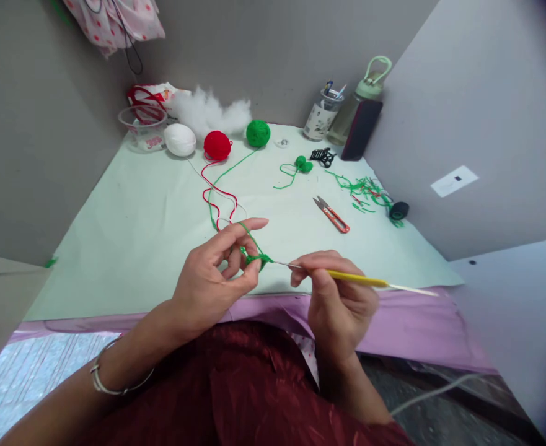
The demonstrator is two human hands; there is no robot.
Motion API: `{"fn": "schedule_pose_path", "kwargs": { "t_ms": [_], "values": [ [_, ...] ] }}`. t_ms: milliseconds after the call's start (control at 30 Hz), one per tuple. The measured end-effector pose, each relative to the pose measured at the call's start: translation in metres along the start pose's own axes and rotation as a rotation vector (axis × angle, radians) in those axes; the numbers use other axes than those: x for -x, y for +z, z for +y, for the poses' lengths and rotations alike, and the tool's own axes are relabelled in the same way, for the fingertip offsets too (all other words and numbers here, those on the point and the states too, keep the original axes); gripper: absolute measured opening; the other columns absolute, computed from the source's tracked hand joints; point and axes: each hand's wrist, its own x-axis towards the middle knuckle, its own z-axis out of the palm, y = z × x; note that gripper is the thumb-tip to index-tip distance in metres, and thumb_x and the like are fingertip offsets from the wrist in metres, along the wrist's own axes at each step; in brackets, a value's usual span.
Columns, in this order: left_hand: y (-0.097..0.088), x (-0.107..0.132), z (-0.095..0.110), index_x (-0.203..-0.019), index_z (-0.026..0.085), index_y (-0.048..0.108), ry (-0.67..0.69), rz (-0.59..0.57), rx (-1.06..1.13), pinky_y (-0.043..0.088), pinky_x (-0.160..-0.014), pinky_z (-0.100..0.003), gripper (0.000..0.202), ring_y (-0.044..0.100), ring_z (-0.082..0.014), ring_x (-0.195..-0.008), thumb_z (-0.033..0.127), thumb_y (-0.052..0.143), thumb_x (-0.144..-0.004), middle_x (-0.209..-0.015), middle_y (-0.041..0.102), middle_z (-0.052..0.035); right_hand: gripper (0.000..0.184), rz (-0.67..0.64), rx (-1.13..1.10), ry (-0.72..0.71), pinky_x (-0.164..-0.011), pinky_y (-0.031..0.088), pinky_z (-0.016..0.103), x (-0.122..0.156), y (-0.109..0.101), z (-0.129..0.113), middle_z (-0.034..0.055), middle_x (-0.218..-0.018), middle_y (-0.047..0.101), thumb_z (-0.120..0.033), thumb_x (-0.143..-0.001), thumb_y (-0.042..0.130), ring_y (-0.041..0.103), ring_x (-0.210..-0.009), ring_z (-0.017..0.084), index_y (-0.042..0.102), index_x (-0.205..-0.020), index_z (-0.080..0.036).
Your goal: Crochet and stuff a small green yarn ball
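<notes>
- Pale green table sheet (114, 248) between grey walls; far along it lie a white yarn ball (180, 139), red yarn ball (217, 145) and green yarn ball (258, 133).
- Left hand (210, 282), near centre: thumb and fingers pinched on a small green crochet piece (258, 259), strand over the raised forefinger.
- Right hand (338, 303): fingers clamped on a yellow-handled crochet hook (354, 278), tip in the piece.
- Red-handled snips (332, 215) lie farther right.

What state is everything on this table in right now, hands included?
left hand, pinching the green crochet piece
right hand, gripping the crochet hook
crochet hook, tip in that piece
green yarn ball, strand unwound toward the hands
red yarn ball, strand trailing loose
snips, lying flat
water bottle, upright
</notes>
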Motion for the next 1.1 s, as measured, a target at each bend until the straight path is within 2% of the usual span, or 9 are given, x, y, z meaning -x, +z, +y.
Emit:
{"fn": "schedule_pose_path", "kwargs": {
  "t_ms": [133, 267, 400, 467, 567, 733, 867, 933, 1100],
  "values": [
    [-0.002, -0.003, -0.008, -0.129, 0.025, 0.073, -0.151, -0.16, 0.192, 0.047, -0.07, -0.024, 0.043, 0.051, -0.0097, -0.07, 0.022, 0.075, -0.086, -0.087, 0.059, 0.0018, 0.014, -0.083, -0.177, 0.156, -0.056, 0.053, 0.028, -0.004, 0.001, 0.008, 0.0017, -0.081, 0.072, -0.023, -0.099, 0.063, 0.063, -0.063, 0.013, 0.077, -0.096, -0.023],
    [0.002, -0.004, -0.015, -0.127, 0.026, 0.074, -0.216, -0.275, 0.405, 0.049, -0.075, -0.025, 0.04, 0.058, -0.0122, -0.08, 0.028, 0.079, -0.087, -0.092, 0.064, -0.0005, 0.011, -0.11, -0.218, 0.143, -0.07, 0.057, 0.03, -0.004, 0.007, 0.018, 0.0032, -0.091, 0.076, -0.026, -0.098, 0.067, 0.071, -0.082, 0.016, 0.078, -0.096, -0.025],
    [0.004, -0.004, -0.015, -0.127, 0.026, 0.075, -0.216, -0.25, 0.466, 0.049, -0.082, -0.025, 0.039, 0.058, -0.0121, -0.085, 0.027, 0.079, -0.088, -0.092, 0.063, -0.0003, 0.014, -0.098, -0.185, 0.11, -0.072, 0.058, 0.03, -0.001, 0.012, 0.019, 0.0034, -0.097, 0.079, -0.025, -0.1, 0.066, 0.072, -0.087, 0.016, 0.079, -0.101, -0.027],
    [0.005, -0.005, -0.013, -0.13, 0.026, 0.073, -0.227, -0.219, 0.478, 0.048, -0.077, -0.023, 0.046, 0.055, -0.0102, -0.079, 0.027, 0.083, -0.085, -0.091, 0.061, 0.0007, 0.014, -0.093, -0.117, 0.054, -0.074, 0.059, 0.032, 0.0, 0.012, 0.016, 0.0036, -0.096, 0.079, -0.024, -0.099, 0.066, 0.072, -0.088, 0.017, 0.079, -0.101, -0.027],
    [0.006, -0.006, -0.01, -0.143, 0.025, 0.063, -0.276, -0.214, 0.5, 0.045, -0.066, -0.022, 0.069, 0.052, -0.0078, -0.069, 0.024, 0.088, -0.078, -0.093, 0.064, 0.0002, 0.014, -0.09, -0.005, -0.014, -0.082, 0.061, 0.037, 0.0, 0.011, 0.014, 0.0047, -0.095, 0.078, -0.025, -0.099, 0.066, 0.073, -0.094, 0.02, 0.08, -0.099, -0.027],
    [0.004, -0.008, -0.005, -0.157, 0.024, 0.047, -0.356, -0.261, 0.542, 0.032, -0.049, -0.02, 0.088, 0.046, -0.006, -0.059, 0.022, 0.086, -0.078, -0.092, 0.068, 0.0, 0.012, -0.065, -0.107, 0.03, -0.066, 0.059, 0.032, -0.003, 0.009, 0.017, 0.0033, -0.088, 0.073, -0.03, -0.099, 0.066, 0.069, -0.078, 0.017, 0.078, -0.097, -0.027],
    [0.003, -0.009, -0.005, -0.158, 0.02, 0.044, -0.388, -0.323, 0.593, 0.046, -0.068, -0.025, 0.087, 0.062, -0.0145, -0.081, 0.023, 0.084, -0.08, -0.095, 0.071, -0.0043, 0.014, -0.05, -0.194, 0.061, -0.06, 0.058, 0.027, -0.007, 0.011, 0.017, 0.0017, -0.082, 0.072, -0.034, -0.099, 0.067, 0.066, -0.068, 0.014, 0.075, -0.092, -0.025],
    [0.001, -0.01, -0.006, -0.158, 0.02, 0.046, -0.4, -0.357, 0.613, 0.046, -0.072, -0.026, 0.084, 0.061, -0.0155, -0.084, 0.025, 0.083, -0.082, -0.093, 0.07, -0.004, 0.014, -0.052, -0.24, 0.086, -0.058, 0.057, 0.026, -0.009, 0.011, 0.017, 0.0008, -0.079, 0.071, -0.034, -0.098, 0.067, 0.066, -0.065, 0.013, 0.075, -0.091, -0.025],
    [-0.005, -0.011, -0.012, -0.145, 0.025, 0.063, -0.464, -0.41, 0.679, 0.038, -0.062, -0.021, 0.065, 0.052, -0.0086, -0.071, 0.028, 0.082, -0.082, -0.094, 0.063, -0.0018, 0.012, -0.047, -0.399, 0.232, -0.057, 0.055, 0.024, -0.013, 0.003, 0.018, 0.0, -0.074, 0.069, -0.029, -0.096, 0.069, 0.063, -0.061, 0.012, 0.077, -0.089, -0.023]
  ]
}}
